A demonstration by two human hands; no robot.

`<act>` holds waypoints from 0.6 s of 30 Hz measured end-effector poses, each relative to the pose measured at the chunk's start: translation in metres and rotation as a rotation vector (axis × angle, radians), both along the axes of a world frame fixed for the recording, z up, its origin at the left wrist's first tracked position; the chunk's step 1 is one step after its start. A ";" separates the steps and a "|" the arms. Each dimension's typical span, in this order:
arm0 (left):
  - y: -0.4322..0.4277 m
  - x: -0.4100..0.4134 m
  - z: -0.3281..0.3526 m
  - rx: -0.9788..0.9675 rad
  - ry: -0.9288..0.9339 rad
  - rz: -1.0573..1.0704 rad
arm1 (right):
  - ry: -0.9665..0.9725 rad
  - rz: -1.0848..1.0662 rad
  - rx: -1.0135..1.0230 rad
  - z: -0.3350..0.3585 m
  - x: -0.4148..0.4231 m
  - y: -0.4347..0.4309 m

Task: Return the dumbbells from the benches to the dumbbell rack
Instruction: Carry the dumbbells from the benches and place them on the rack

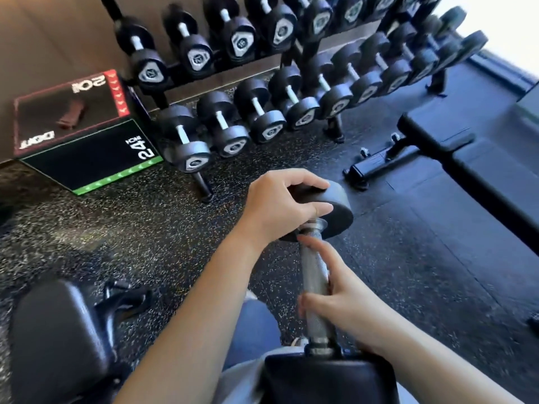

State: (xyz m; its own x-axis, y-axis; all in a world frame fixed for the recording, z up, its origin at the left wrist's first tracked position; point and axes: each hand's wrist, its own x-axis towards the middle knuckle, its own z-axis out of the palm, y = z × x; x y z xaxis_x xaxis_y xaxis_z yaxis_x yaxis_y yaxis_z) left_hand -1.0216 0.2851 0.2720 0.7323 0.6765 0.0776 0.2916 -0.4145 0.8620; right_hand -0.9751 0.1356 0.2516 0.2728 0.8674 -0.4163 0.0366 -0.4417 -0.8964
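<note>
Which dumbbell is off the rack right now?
The dumbbell held in both hands: left hand on its far head, right hand at the metal handle. All others sit on the rack.

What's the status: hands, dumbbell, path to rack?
Left hand grips far head of dumbbell; right hand on handle. Rack ahead, full-looking. Floor between clear.
</note>
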 end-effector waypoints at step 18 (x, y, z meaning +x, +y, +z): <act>0.250 0.175 -0.001 -0.092 -0.098 -0.274 | -0.059 -0.295 -0.058 0.015 0.133 0.239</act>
